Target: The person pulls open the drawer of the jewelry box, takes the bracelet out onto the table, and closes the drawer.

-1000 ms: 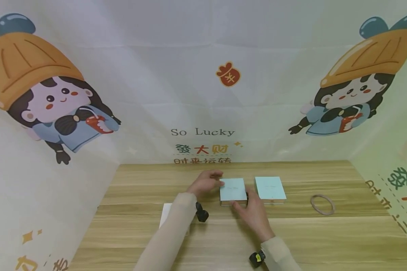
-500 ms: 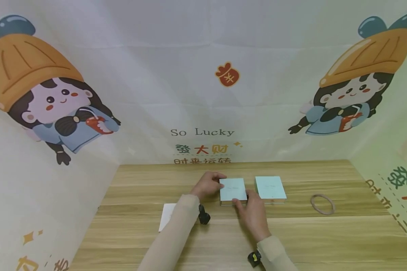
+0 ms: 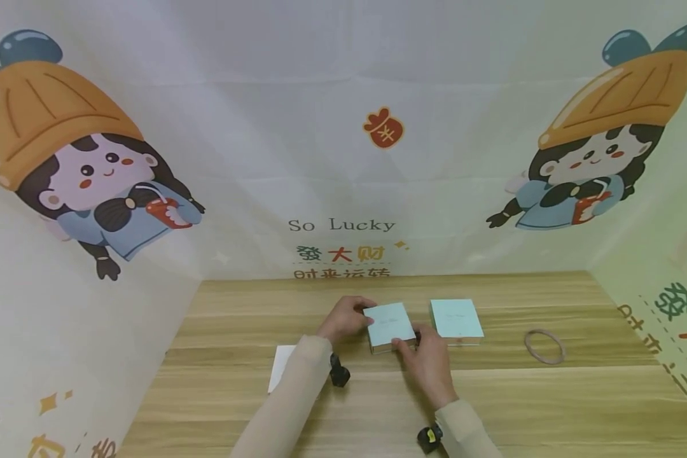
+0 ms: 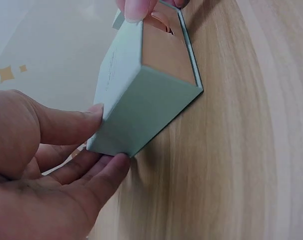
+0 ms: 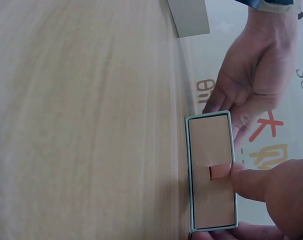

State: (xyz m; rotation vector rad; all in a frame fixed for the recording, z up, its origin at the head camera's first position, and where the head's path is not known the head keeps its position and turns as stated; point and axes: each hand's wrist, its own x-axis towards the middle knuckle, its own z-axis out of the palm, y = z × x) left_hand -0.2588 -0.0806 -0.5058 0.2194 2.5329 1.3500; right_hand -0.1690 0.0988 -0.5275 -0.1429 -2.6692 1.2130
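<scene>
A pale mint-green drawer box (image 3: 390, 323) lies on the table between both hands, turned slightly askew. My left hand (image 3: 346, 318) holds its far left corner; in the left wrist view the thumb is on the top edge and the fingers are at the lower edge. My right hand (image 3: 431, 361) grips the near right part, thumb at the front upper edge. The right wrist view shows the brown inner drawer (image 5: 210, 205) sitting inside the sleeve, with a small ribbon tab (image 5: 221, 171) beside the right thumb. Some right fingers are hidden behind the box.
A similar mint box (image 3: 457, 318) stands just right of the held one. Farther right lies a greyish-brown ring (image 3: 544, 346). A white box (image 3: 280, 366) is partly hidden under the left forearm. A printed cloth (image 3: 252, 159) borders the wooden table (image 3: 549, 407).
The held box has turned slightly counterclockwise, its left side coming nearer. My left hand has shifted a little left and closer with it. The right hand stays nearly in place.
</scene>
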